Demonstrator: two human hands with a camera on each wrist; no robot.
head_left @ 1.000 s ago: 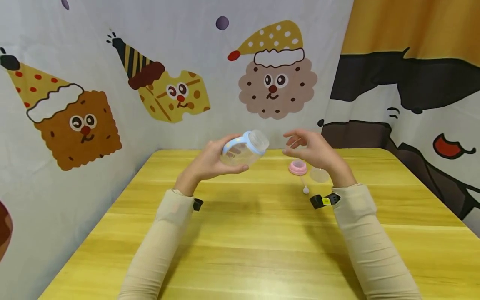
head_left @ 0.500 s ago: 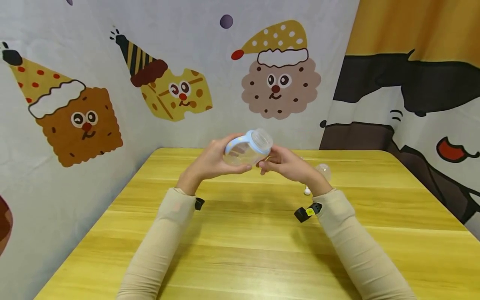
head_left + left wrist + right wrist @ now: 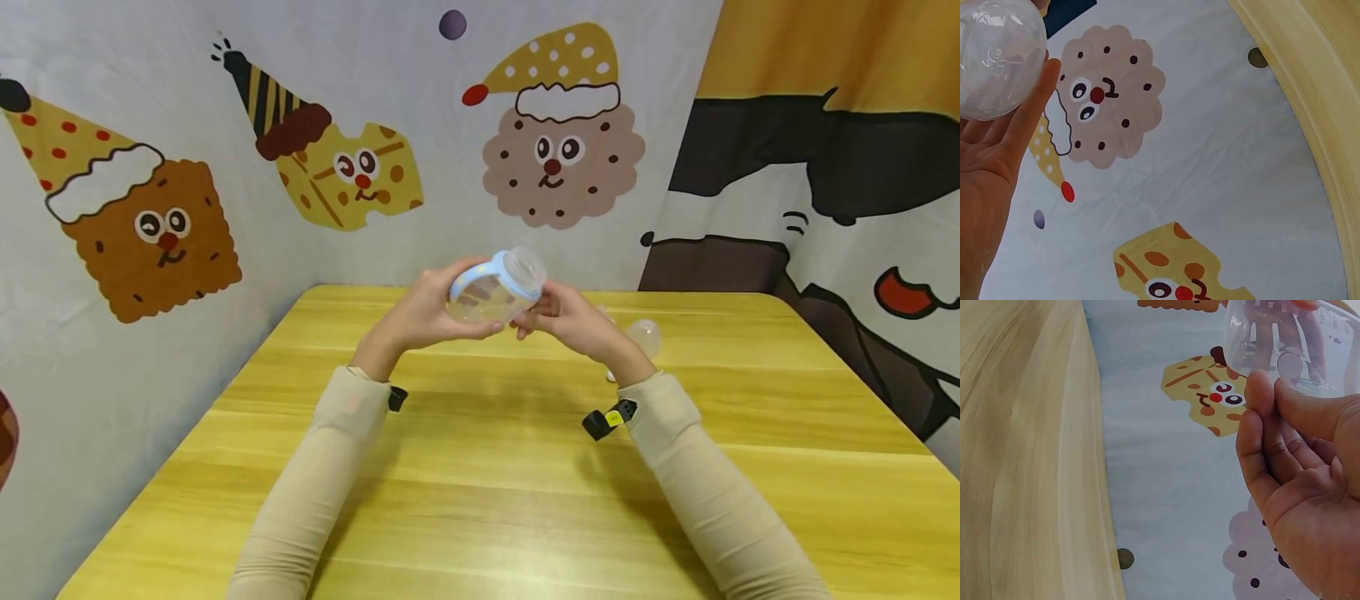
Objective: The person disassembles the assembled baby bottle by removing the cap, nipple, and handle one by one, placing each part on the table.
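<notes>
My left hand (image 3: 412, 317) grips a clear baby bottle (image 3: 480, 300) with a light-blue handled collar, tilted so its open neck points up and right above the table. In the left wrist view the round clear base of the bottle (image 3: 1004, 56) lies against the fingers of my left hand (image 3: 997, 156). My right hand (image 3: 573, 321) is at the bottle's right side, just under the collar, with curled fingers. In the right wrist view the thumb and index finger of my right hand (image 3: 1304, 481) come together in front of the marked bottle wall; what they pinch is hidden.
On the wooden table (image 3: 480, 467), a clear dome-shaped cap (image 3: 645, 337) stands beyond my right wrist. A small white piece (image 3: 611, 377) shows beside that wrist, partly covered. A curtain (image 3: 375, 75) with printed cartoon biscuits hangs behind the table.
My right hand has come left from the space beside the bottle to its collar, covering the pink ring on the table. The left hand keeps holding the bottle nearly in place.
</notes>
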